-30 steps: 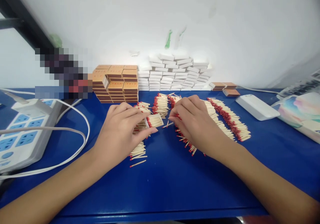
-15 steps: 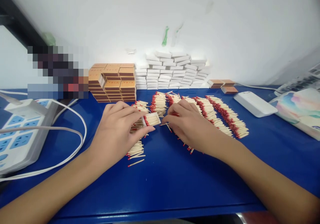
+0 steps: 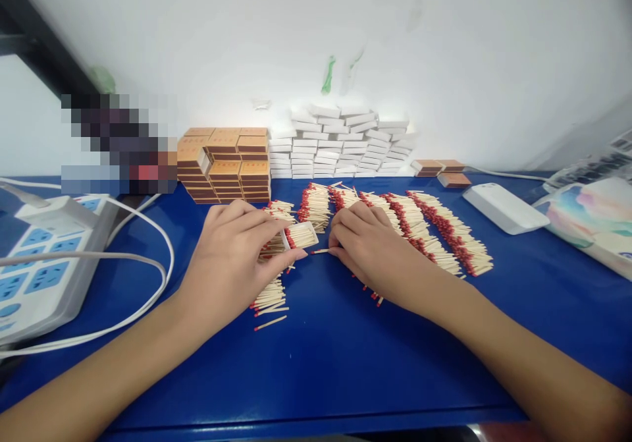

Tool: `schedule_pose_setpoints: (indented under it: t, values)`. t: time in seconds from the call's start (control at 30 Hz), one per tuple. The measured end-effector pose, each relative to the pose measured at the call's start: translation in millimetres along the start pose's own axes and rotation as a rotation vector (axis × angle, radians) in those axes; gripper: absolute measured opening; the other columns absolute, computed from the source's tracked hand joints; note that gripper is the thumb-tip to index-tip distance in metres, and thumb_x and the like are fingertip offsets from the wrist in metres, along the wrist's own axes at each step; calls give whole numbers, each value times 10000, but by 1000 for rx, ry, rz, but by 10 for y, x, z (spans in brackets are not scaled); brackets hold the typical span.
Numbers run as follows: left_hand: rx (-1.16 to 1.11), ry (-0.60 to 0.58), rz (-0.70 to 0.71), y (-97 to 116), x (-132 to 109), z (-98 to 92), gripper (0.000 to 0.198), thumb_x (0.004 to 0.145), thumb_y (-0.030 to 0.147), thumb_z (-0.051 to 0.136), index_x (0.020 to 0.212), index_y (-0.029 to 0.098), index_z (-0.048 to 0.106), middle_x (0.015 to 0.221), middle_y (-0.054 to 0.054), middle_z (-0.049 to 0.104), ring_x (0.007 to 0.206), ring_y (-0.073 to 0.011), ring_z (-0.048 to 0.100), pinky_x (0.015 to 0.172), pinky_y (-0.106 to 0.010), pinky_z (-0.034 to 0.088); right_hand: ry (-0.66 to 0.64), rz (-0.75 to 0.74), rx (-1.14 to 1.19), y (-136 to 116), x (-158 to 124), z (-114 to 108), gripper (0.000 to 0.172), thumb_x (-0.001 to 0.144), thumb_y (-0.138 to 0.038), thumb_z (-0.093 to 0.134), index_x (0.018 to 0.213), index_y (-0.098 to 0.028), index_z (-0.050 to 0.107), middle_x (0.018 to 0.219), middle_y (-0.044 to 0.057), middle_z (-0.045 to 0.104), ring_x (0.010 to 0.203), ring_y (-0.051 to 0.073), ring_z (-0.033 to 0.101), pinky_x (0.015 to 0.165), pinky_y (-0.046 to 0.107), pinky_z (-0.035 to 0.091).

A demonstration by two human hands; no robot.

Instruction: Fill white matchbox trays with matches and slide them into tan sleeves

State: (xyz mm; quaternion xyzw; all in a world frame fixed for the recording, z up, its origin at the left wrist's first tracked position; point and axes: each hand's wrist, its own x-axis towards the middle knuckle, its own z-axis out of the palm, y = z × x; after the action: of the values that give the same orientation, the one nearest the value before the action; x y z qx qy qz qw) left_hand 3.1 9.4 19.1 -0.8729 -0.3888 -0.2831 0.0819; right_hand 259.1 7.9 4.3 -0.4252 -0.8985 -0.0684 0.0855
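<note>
My left hand point(image 3: 236, 248) is closed on a small white matchbox tray point(image 3: 313, 243), thumb at the near side and fingers at the far side. Matches point(image 3: 300, 236) fill much of that tray, their red heads toward my left hand. Just right of it, my right hand point(image 3: 368, 238) pinches a single match point(image 3: 320, 251) whose red head points left. The fingertips curl down near the table and partly hide the match. Loose matches point(image 3: 269, 294) lie beneath and in front of my left hand. Rows of matches point(image 3: 447, 231) spread out beyond and right of my right hand.
Brown matchboxes point(image 3: 224, 168) are stacked at the back left, beside a pile of white trays point(image 3: 340, 145) along the wall. A few more matchboxes point(image 3: 454, 180) and a white device point(image 3: 506, 208) are at right. A power strip point(image 3: 64, 264) with white cables point(image 3: 170, 257) occupies the left.
My right hand has shifted slightly and now shows one match lying level between its fingertips, where two crossed matches showed before. My left hand keeps the tray in nearly the same place.
</note>
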Motion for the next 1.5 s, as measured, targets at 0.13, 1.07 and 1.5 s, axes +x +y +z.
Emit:
schedule_pose_setpoints:
  t: [0.13,1.07,1.5]
  values:
    - [-3,-3,-6,-16,3,1,315,929,465,815,1104,206,780,954,-34,797,934,-265,670,877,-452,447,33,9,12,-11,1,-19,215,1098,-185,500,974,-167,675,1101,153,645,1072,305,505,969,453,407]
    - [3,6,-4,-18,-1,-11,305,926,458,824,1105,217,770,962,-28,800,955,-261,665,881,-448,446,4,16,156,2,1,10,184,1081,-289,613,950,-176,675,1060,106,651,1031,271,534,970,431,424]
    - [-3,17,2,-19,5,-10,324,916,442,834,1127,204,774,976,-39,805,946,-277,676,871,-451,445,9,3,115,43,-21,-7,215,1085,-179,503,961,-169,679,1053,134,650,1044,294,518,942,438,434]
